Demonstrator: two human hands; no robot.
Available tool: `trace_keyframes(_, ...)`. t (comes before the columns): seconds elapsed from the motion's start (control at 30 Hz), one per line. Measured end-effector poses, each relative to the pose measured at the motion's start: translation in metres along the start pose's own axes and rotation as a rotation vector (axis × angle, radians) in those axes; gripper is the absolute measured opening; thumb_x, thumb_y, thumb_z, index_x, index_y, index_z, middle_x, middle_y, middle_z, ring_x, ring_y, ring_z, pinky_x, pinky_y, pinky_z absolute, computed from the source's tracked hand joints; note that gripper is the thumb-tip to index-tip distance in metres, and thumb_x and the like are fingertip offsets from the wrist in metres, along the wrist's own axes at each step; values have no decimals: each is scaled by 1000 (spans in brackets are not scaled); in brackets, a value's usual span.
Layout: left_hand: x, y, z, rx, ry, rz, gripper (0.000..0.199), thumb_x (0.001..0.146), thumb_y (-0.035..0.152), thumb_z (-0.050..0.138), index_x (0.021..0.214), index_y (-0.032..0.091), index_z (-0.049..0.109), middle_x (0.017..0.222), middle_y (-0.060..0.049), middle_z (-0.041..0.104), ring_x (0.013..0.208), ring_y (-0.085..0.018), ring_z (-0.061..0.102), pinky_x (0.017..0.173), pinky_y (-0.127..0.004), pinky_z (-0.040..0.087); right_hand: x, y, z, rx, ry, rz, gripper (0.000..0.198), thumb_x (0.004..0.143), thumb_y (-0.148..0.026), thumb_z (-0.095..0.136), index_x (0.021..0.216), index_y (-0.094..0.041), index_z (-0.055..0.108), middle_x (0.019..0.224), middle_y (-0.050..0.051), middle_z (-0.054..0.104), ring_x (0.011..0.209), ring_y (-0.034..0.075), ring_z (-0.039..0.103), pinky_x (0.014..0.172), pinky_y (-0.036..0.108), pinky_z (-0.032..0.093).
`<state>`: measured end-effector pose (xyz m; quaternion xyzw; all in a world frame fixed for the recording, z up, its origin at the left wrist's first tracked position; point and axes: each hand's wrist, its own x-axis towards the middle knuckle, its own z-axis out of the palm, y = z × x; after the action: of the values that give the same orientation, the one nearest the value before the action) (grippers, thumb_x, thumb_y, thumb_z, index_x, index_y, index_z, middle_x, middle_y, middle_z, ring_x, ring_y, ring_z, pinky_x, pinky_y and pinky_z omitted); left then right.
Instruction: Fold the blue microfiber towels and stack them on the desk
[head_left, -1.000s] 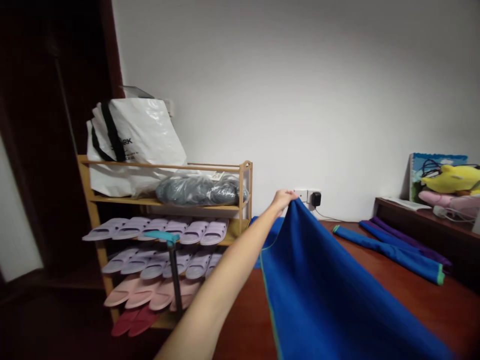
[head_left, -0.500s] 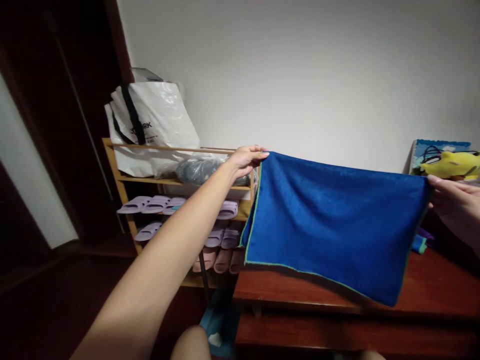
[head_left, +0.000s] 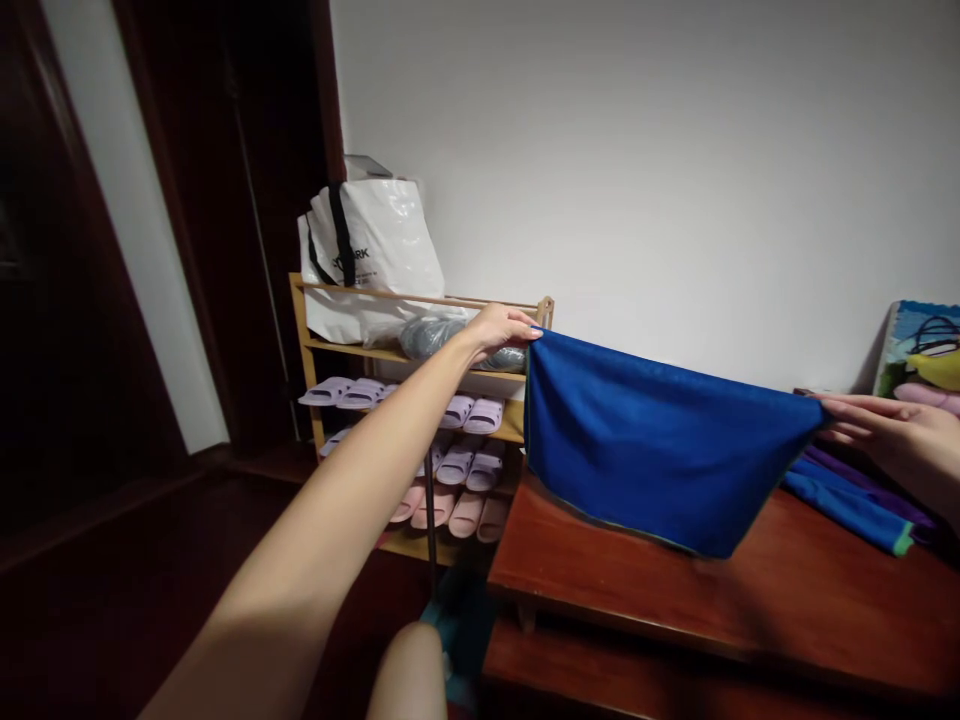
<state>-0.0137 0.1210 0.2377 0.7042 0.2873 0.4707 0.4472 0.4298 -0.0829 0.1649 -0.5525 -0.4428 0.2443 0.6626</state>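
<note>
A blue cloth [head_left: 660,450] with a thin green edge hangs stretched between my two hands, above the reddish-brown wooden table [head_left: 585,580]. My left hand [head_left: 501,330] pinches its upper left corner, arm reaching out straight. At the upper right corner, the fingers of my right hand [head_left: 900,425] are closed on the cloth; part of that hand lies beyond the frame. The lower edge sags close to the tabletop; I cannot tell whether it touches. Rolled blue and purple cloths [head_left: 855,500] lie on the table below my right hand.
Behind my left arm stands a wooden shoe rack [head_left: 517,420] with several lilac and pink slippers [head_left: 466,512]. A white bag [head_left: 382,240] sits on its top. At the far right are a picture board [head_left: 904,335] and a yellow plush toy [head_left: 937,368]. A pale wall rises behind.
The cloth has come down nearer the tabletop, and its lower edge has swung away from me. My view has turned left, bringing more of the doorway and the rolled cloths into sight.
</note>
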Motion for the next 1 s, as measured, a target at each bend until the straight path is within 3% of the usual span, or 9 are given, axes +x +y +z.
trace_keyframes(0.07,3,-4,-3,79,0,9,13,60,9,76,71,10,69,66,-3,68,61,-12,62,71,-27,50,1,1,-1,-43,15,0,57,50,-39,82,99,-15,67,103,14,66,86,24,65,77,30,55)
trace_keyframes(0.17,8,-11,-7,388,-19,72,7,63,14,74,67,11,69,57,-1,65,56,-13,61,63,-26,49,0,-1,-2,-229,72,-51,58,47,-48,81,95,-17,68,96,11,68,82,23,66,74,31,55)
trace_keyframes(0.23,11,-17,-7,569,-47,112,4,63,16,73,63,13,70,51,0,63,53,-14,59,57,-24,46,-1,-3,-1,-493,102,-119,53,45,-53,78,86,-20,70,88,6,70,78,22,65,72,32,52)
trace_keyframes(0.37,14,-26,-3,724,-70,226,8,67,19,70,59,16,70,51,2,62,55,-15,59,58,-23,41,-2,-7,-2,-979,150,-184,37,49,-55,72,73,-27,69,69,-2,67,68,18,62,67,31,42)
trace_keyframes(0.53,13,-28,3,871,-5,419,13,73,22,64,61,16,65,54,3,59,58,-14,55,61,-24,39,6,-3,-9,-1102,200,-217,38,52,-63,61,69,-29,65,63,-3,63,63,19,59,59,31,37)
trace_keyframes(0.6,10,-28,5,755,76,456,10,72,20,64,62,16,62,60,3,58,63,-15,54,64,-24,39,9,3,-11,-1068,202,-260,45,50,-68,59,69,-27,62,66,-1,64,65,20,60,59,32,39)
trace_keyframes(0.77,-5,-33,13,447,211,414,10,81,22,52,72,17,54,65,3,53,62,-13,53,57,-22,41,4,17,-1,-541,59,-345,50,55,-65,65,80,-23,56,87,4,65,79,17,61,73,30,47)
trace_keyframes(0.9,-17,-38,30,362,363,430,11,85,20,46,74,18,48,62,5,47,58,-12,50,55,-20,38,-5,15,18,-397,255,-374,48,61,-62,62,84,-20,54,73,4,60,67,16,57,65,31,48)
trace_keyframes(1.0,-28,-37,46,394,549,544,11,89,21,44,78,19,46,60,6,43,55,-11,45,55,-21,35,-14,12,29,-425,472,-471,42,68,-55,57,90,-19,52,79,5,57,72,18,57,73,36,47)
